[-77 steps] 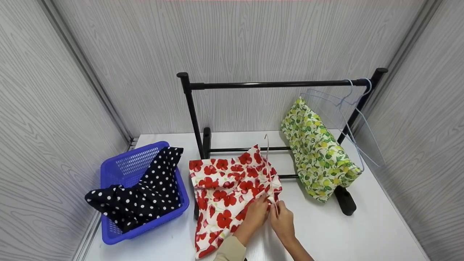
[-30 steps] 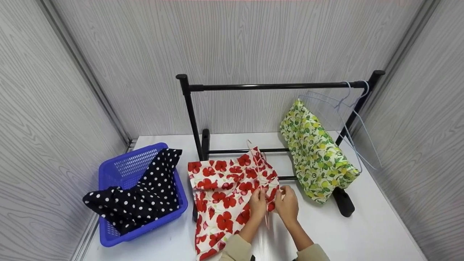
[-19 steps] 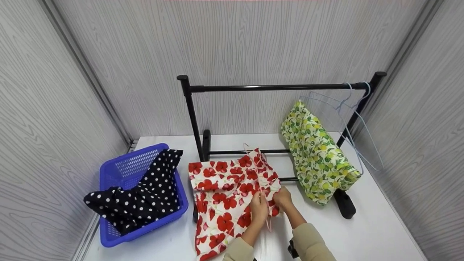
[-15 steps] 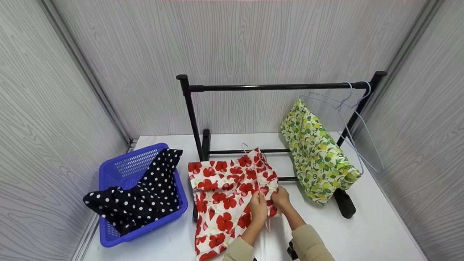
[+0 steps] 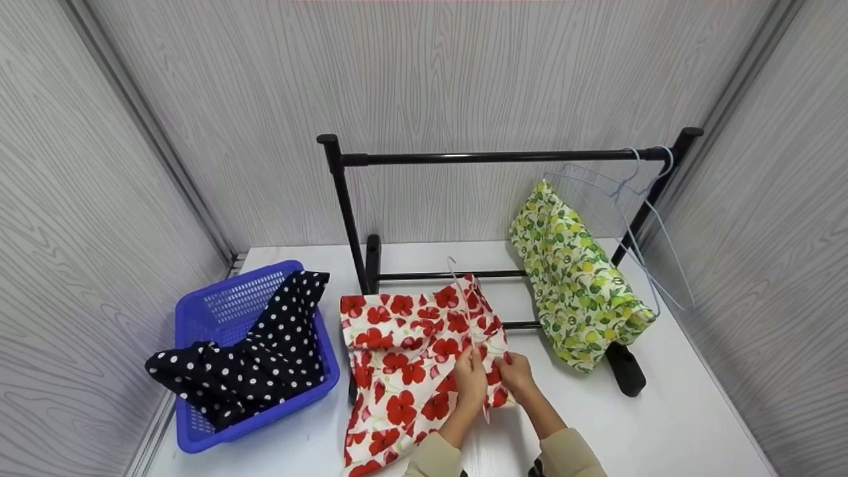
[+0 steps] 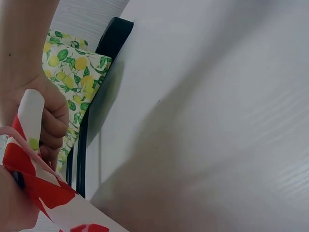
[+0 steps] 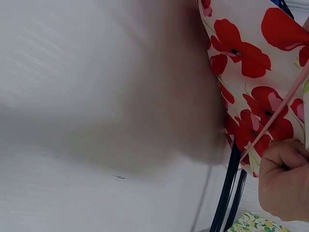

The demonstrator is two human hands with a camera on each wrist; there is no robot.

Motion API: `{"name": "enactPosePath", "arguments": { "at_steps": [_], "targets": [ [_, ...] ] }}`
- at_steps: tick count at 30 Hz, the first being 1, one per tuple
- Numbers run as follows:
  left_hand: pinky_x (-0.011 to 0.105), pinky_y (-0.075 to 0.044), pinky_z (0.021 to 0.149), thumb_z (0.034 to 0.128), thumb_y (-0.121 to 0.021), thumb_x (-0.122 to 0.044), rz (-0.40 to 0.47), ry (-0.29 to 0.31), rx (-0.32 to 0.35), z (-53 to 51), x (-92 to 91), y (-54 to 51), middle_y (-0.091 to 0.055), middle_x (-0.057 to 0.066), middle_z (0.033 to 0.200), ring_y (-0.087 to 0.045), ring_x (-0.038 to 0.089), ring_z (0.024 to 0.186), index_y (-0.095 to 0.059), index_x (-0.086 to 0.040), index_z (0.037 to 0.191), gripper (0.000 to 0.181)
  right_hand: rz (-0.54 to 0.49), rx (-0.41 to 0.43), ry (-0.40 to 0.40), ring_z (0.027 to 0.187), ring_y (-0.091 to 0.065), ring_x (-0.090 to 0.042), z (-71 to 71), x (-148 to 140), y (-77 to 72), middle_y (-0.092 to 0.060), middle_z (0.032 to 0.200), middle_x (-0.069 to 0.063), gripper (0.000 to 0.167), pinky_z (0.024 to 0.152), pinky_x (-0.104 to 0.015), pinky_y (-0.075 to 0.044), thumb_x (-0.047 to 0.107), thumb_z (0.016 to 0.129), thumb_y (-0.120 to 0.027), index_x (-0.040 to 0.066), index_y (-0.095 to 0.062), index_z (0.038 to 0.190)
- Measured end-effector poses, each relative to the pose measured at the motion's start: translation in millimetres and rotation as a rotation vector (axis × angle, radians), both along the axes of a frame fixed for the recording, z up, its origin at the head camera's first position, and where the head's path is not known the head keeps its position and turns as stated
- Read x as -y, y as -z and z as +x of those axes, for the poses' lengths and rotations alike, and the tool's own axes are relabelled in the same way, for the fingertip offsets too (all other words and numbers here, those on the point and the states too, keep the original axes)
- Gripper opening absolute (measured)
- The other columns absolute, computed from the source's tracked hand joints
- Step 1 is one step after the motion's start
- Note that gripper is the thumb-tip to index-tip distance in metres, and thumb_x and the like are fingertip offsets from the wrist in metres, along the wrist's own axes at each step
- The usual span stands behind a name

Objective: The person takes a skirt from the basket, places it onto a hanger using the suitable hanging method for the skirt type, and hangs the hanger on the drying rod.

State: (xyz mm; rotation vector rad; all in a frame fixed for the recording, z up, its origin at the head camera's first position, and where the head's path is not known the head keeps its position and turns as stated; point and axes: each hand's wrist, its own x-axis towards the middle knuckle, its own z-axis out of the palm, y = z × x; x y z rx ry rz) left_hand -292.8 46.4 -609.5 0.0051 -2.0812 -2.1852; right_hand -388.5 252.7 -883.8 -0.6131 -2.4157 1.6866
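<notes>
Fingers of the left hand [image 5: 472, 379] pinched a pink wire hanger [image 5: 470, 318]; the right hand [image 5: 517, 376] gripped red-flowered white cloth [image 5: 401, 381]. Fitting seemed underway; next, fabric wanted easing over the hanger.

Flowered cloth [image 5: 401, 361] matt; basket [image 5: 232, 306] smooth plastic; rail [image 5: 483, 158] glossy.

In the head view, the pale grey, wood-grained wall panels [image 5: 464, 79] are lit softly and evenly, and are slanted outward by wide-angle distortion. A thin highlight is drawn along the round black rail [image 5: 464, 158], and a faint sheen is reflected by the smooth white tabletop [image 5: 676, 417]. Both wrist views are dimmer and greyer; broad, soft-edged shadows are cast across the tabletop, darkened beside the red-and-white floral cloth [image 7: 260, 82] in the right one.
</notes>
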Motion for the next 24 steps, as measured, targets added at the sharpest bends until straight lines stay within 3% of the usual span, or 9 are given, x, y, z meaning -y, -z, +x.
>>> {"name": "enactPosePath", "arguments": {
  "at_steps": [3, 5, 8, 11, 13, 15, 18, 20, 24],
  "targets": [
    [0.021, -0.038, 0.06, 0.0919, -0.048, 0.0, 0.001, 0.0, -0.005, -1.0, 1.2, 0.0, -0.06, 0.018, 0.076, -0.044, 0.006, 0.067, -0.063, 0.011, 0.103, 0.022, 0.01, 0.046, -0.025, 0.056, -0.053, -0.014, 0.5, -3, 2.8, -0.057, 0.064, -0.002, 0.024, 0.05, -0.027, -0.044, 0.03, 0.08, -0.068, 0.007, -0.063, 0.074],
    [0.02, -0.035, 0.057, 0.092, -0.048, 0.0, 0.01, 0.008, -0.005, -0.9, 2.5, -0.9, -0.055, 0.015, 0.07, -0.04, 0.003, 0.063, -0.063, 0.011, 0.102, 0.022, 0.018, 0.071, -0.048, 0.062, -0.055, -0.016, 9.6, 6, -21.7, -0.06, 0.069, -0.005, 0.024, 0.055, -0.029, -0.046, 0.027, 0.081, -0.067, 0.003, -0.065, 0.081],
    [0.019, -0.034, 0.056, 0.0913, -0.049, 0.0, 0.001, 0.001, -0.027, -0.9, 3.6, -1.3, -0.057, 0.014, 0.07, -0.038, 0.0, 0.06, -0.064, 0.01, 0.101, 0.021, -0.099, 0.082, -0.132, 0.066, -0.057, -0.014, 34.6, 30, -87.9, -0.062, 0.074, -0.006, 0.023, 0.059, -0.027, -0.048, 0.021, 0.082, -0.064, -0.001, -0.066, 0.087],
    [0.019, -0.033, 0.055, 0.0911, -0.048, 0.001, -0.006, 0.009, -0.075, 0.3, 4.4, -2.9, -0.055, 0.018, 0.068, -0.037, 0.0, 0.059, -0.064, 0.012, 0.101, 0.021, -0.312, 0.164, -0.152, 0.065, -0.058, -0.012, 67.3, 66, -176.2, -0.06, 0.071, -0.004, 0.017, 0.06, -0.027, -0.05, 0.014, 0.082, -0.06, -0.002, -0.062, 0.082],
    [0.019, -0.035, 0.056, 0.091, -0.048, 0.004, -0.02, 0.023, -0.12, 2.6, 5.4, -6.2, -0.055, 0.02, 0.068, -0.038, 0.002, 0.06, -0.064, 0.013, 0.101, 0.021, -0.417, 0.236, -0.113, 0.06, -0.057, -0.009, 84.0, 85, -222.1, -0.057, 0.065, 0.001, 0.01, 0.056, -0.024, -0.05, 0.01, 0.081, -0.057, 0.001, -0.057, 0.076],
    [0.02, -0.039, 0.059, 0.091, -0.047, 0.006, -0.028, 0.043, -0.162, 6.1, 8.1, -13.0, -0.057, 0.023, 0.072, -0.043, 0.005, 0.064, -0.063, 0.015, 0.1, 0.021, -0.46, 0.334, -0.046, 0.058, -0.057, -0.008, 96.5, 101, -257.2, -0.057, 0.063, 0.002, 0.01, 0.057, -0.022, -0.051, 0.007, 0.082, -0.051, 0.002, -0.055, 0.075],
    [0.022, -0.044, 0.061, 0.0908, -0.046, 0.007, -0.041, 0.058, -0.191, 12.3, 14.2, -23.9, -0.06, 0.026, 0.076, -0.05, 0.01, 0.067, -0.062, 0.016, 0.099, 0.02, -0.541, 0.424, -0.032, 0.06, -0.059, -0.008, 106.3, 107, -278.2, -0.058, 0.065, 0.001, 0.014, 0.059, -0.021, -0.052, 0.006, 0.086, -0.042, 0.0, -0.053, 0.081],
    [0.02, -0.043, 0.061, 0.0913, -0.046, 0.006, -0.045, 0.06, -0.168, 15.6, 18.5, -30.1, -0.062, 0.025, 0.08, -0.05, 0.007, 0.068, -0.063, 0.015, 0.099, 0.02, -0.599, 0.452, -0.035, 0.062, -0.06, -0.01, 110.1, 107, -283.8, -0.06, 0.067, 0.0, 0.017, 0.062, -0.022, -0.052, 0.007, 0.087, -0.038, -0.003, -0.052, 0.086],
    [0.017, -0.031, 0.051, 0.0922, -0.046, 0.004, -0.023, 0.056, -0.093, 19.1, 24.6, -34.6, -0.054, 0.023, 0.068, -0.033, -0.002, 0.053, -0.063, 0.014, 0.102, 0.022, -0.637, 0.44, 0.0, 0.064, -0.06, -0.011, 114.8, 106, -289.2, -0.061, 0.069, -0.002, 0.019, 0.064, -0.024, -0.052, 0.006, 0.086, -0.037, -0.004, -0.051, 0.092]
  ]
}}
